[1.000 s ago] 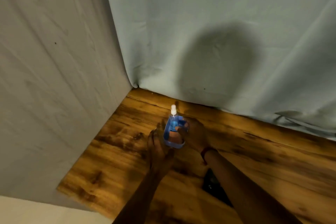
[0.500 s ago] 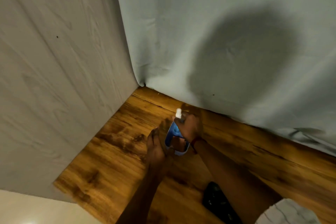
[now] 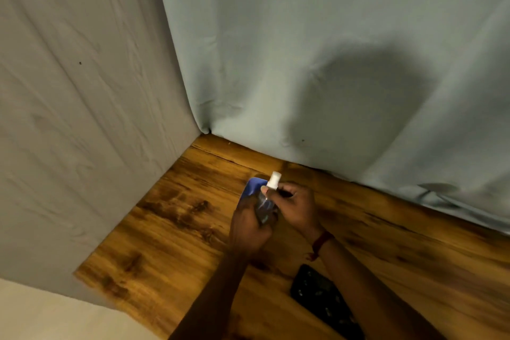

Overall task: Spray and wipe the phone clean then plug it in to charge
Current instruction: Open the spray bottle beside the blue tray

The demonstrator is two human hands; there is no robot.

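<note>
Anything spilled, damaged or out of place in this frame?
Nothing stands out: left hand grips the blue phone, right hand holds the spray bottle by it, a dark item lies flat on the wooden table; no spill visible.

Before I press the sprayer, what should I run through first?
1. Blue rectangular phone gripped by left hand: ok.
2. Small clear spray bottle with white nozzle held by right hand: ok.
3. Nozzle aimed at the phone: cannot tell.
4. Wiping cloth in reach: cannot tell; only a black patterned flat object lies on the wooden table by the right forearm.
5. Charging cable in view: not ok, none visible.
</note>
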